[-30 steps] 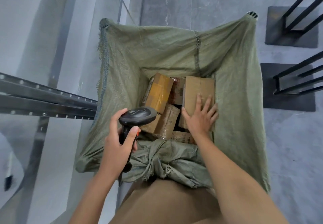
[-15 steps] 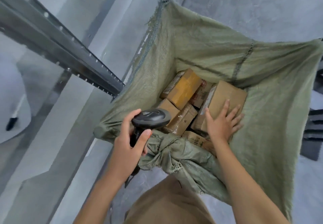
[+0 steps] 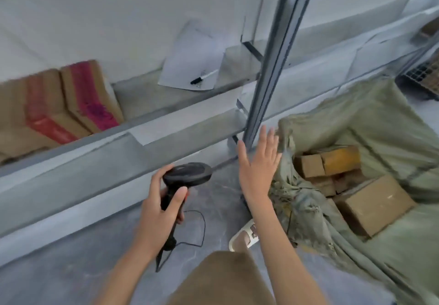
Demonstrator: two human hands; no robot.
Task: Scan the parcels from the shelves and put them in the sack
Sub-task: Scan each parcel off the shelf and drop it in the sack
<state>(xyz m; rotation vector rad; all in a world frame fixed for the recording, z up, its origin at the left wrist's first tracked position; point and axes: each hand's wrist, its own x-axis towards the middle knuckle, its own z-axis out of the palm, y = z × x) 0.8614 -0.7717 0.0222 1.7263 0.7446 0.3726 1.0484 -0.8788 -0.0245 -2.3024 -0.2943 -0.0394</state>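
My left hand [image 3: 159, 212] grips the black barcode scanner [image 3: 186, 178] by its handle, low in the middle of the view. My right hand [image 3: 259, 168] is empty with fingers spread, raised in front of the shelf post, just left of the green sack [image 3: 389, 124]. The sack stands open at the right with several cardboard parcels inside, among them a large plain box [image 3: 374, 203] and a yellow-taped one [image 3: 341, 159]. On the shelf [image 3: 78, 155] at the left lie cardboard parcels with red and pink tape [image 3: 59, 107].
A grey upright shelf post [image 3: 273, 62] rises between the shelf and the sack. A sheet of paper [image 3: 192, 59] with a black marker [image 3: 204, 77] on it lies on the shelf board. My sandalled foot [image 3: 244, 234] rests on the grey floor beside the sack.
The view has swung left from the sack to the shelf. My right hand has let go of the box in the sack and lifted out, empty. The left hand still holds the scanner.
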